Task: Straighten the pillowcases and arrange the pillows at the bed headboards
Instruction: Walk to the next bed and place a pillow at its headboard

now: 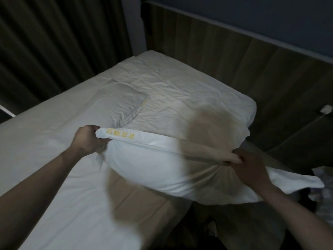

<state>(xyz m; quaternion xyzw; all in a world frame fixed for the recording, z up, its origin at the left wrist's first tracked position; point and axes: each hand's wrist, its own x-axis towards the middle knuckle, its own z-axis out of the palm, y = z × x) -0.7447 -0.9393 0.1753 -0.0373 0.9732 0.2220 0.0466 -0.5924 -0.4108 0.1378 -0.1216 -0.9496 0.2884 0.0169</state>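
Both hands closed on pillow [153, 166] held over near-right bed [54, 159] edge: left hand [89, 139] grips the case's open-end corner w/ yellow lettering, right hand [250, 165] the opposite corner. Looks soft, light, floppy; best gripped at case corners/hem. 2nd pillow [117, 103] lies far, near headboard [234, 60].

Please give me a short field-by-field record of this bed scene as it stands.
held item: pillow in white pillowcase with yellow lettering
left hand: gripping the case's left end
right hand: gripping the right end
second pillow: lying on the bed, nearer the headboard
bed: white sheet, wrinkled toward the head end
lighting: dim
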